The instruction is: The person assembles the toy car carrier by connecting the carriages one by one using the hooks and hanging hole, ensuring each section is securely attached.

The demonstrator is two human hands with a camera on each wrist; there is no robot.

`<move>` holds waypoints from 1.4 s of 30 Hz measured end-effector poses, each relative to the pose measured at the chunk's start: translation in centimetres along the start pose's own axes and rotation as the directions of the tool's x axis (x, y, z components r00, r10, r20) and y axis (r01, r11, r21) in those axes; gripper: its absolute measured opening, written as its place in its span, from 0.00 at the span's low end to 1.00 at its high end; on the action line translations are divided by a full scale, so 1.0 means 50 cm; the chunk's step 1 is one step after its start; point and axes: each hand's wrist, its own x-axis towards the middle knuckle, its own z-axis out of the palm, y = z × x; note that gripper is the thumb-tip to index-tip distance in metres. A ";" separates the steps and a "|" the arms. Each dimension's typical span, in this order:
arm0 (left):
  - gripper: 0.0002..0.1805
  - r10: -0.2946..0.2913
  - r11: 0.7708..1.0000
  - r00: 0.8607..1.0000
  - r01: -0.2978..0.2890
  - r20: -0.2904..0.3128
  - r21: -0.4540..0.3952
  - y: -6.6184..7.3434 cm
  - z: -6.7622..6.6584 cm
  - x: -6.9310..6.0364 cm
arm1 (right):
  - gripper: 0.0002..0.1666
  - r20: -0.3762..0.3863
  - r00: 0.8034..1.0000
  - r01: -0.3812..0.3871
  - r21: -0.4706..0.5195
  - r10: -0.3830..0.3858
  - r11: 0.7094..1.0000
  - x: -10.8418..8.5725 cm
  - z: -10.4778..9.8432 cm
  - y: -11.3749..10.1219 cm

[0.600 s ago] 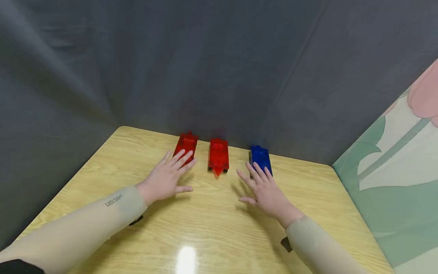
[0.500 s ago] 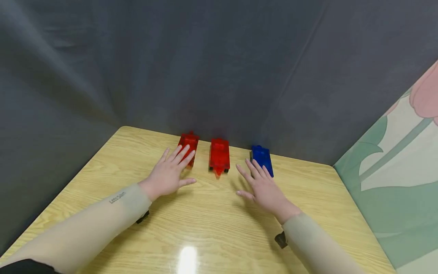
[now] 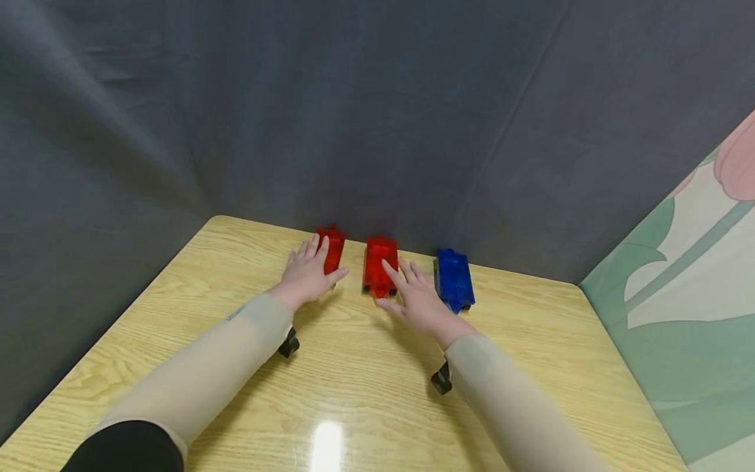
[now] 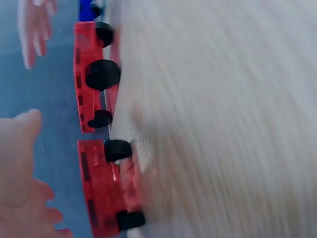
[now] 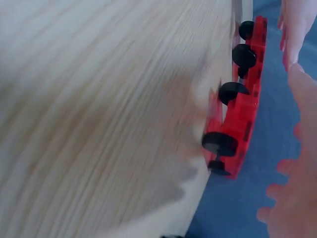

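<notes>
Three toy cars with black wheels stand in a row along the table's far edge: a left red car [image 3: 335, 248], a middle red car [image 3: 375, 259] and a blue car [image 3: 455, 280]. My left hand [image 3: 305, 275] hovers at the left red car, fingers spread and covering part of it. The left wrist view shows a gap between that hand and the left red car [image 4: 99, 193]. My right hand [image 3: 422, 301] reaches toward the middle red car, its index finger overlapping the car's right side. In the right wrist view, its fingers appear apart from the middle red car [image 5: 241, 121].
The wood-grain table [image 3: 354, 393] ends at a dark curtain [image 3: 377, 118] just behind the cars. A floral-patterned cloth [image 3: 696, 314] hangs on the right side. Small black devices are strapped under both wrists.
My right hand has moved left, from the blue car to the middle red car. My left hand has moved slightly forward and right. The cars stay in their row.
</notes>
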 end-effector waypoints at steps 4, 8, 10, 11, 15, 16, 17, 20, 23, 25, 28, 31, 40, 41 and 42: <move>0.52 -0.075 0.996 0.996 0.077 0.039 -0.040 0.008 0.008 0.026 | 0.48 0.011 0.999 -0.051 0.025 0.051 0.998 0.035 0.011 -0.002; 0.55 -0.151 0.988 0.988 0.152 0.028 -0.024 0.011 0.024 0.052 | 0.47 0.013 0.991 -0.136 0.050 0.135 0.989 0.066 0.026 -0.001; 0.56 -0.182 0.983 0.983 0.182 0.010 -0.021 0.012 0.028 0.061 | 0.47 0.005 0.984 -0.179 0.054 0.179 0.982 0.079 0.035 -0.005; 0.57 -0.195 0.981 0.981 0.195 0.001 -0.021 0.012 0.030 0.064 | 0.47 0.004 0.979 -0.202 0.063 0.203 0.977 0.084 0.039 -0.009; 0.57 -0.230 0.973 0.973 0.230 -0.019 -0.024 0.020 0.032 0.066 | 0.47 -0.016 0.963 -0.267 0.059 0.268 0.962 0.093 0.057 -0.024; 0.57 -0.236 0.972 0.972 0.235 -0.017 -0.026 0.021 0.034 0.066 | 0.46 -0.018 0.960 -0.278 0.054 0.280 0.959 0.093 0.060 -0.028; 0.57 -0.239 0.971 0.971 0.239 -0.013 -0.029 0.022 0.036 0.067 | 0.46 -0.022 0.957 -0.287 0.038 0.288 0.957 0.094 0.064 -0.030; 0.56 -0.241 0.970 0.971 0.241 -0.001 -0.030 0.026 0.040 0.070 | 0.44 -0.048 0.956 -0.290 -0.037 0.288 0.956 0.095 0.067 -0.037; 0.54 -0.241 0.970 0.971 0.240 0.001 -0.038 0.029 0.045 0.071 | 0.43 -0.073 0.960 -0.279 -0.105 0.272 0.955 0.095 0.063 -0.043; 0.53 -0.244 0.969 0.970 0.244 -0.003 -0.041 0.030 0.046 0.070 | 0.43 -0.080 0.962 -0.271 -0.136 0.262 0.953 0.094 0.061 -0.049; 0.53 -0.247 0.968 0.969 0.246 -0.012 -0.051 0.028 0.046 0.068 | 0.43 -0.076 0.960 -0.277 -0.151 0.268 0.949 0.094 0.059 -0.057; 0.52 -0.247 0.967 0.969 0.245 -0.027 -0.068 0.023 0.044 0.067 | 0.42 -0.077 0.958 -0.286 -0.148 0.277 0.947 0.098 0.058 -0.063; 0.52 -0.262 0.962 0.965 0.258 -0.025 -0.091 0.009 0.028 0.059 | 0.42 -0.035 0.965 -0.261 -0.163 0.259 0.951 0.123 0.061 -0.076; 0.52 -0.259 0.962 0.966 0.256 -0.023 -0.097 0.008 0.025 0.058 | 0.42 -0.033 0.965 -0.263 -0.162 0.262 0.951 0.125 0.061 -0.077; 0.52 -0.252 0.963 0.967 0.248 -0.027 -0.101 0.008 0.021 0.057 | 0.42 -0.033 0.964 -0.265 -0.165 0.264 0.950 0.127 0.061 -0.077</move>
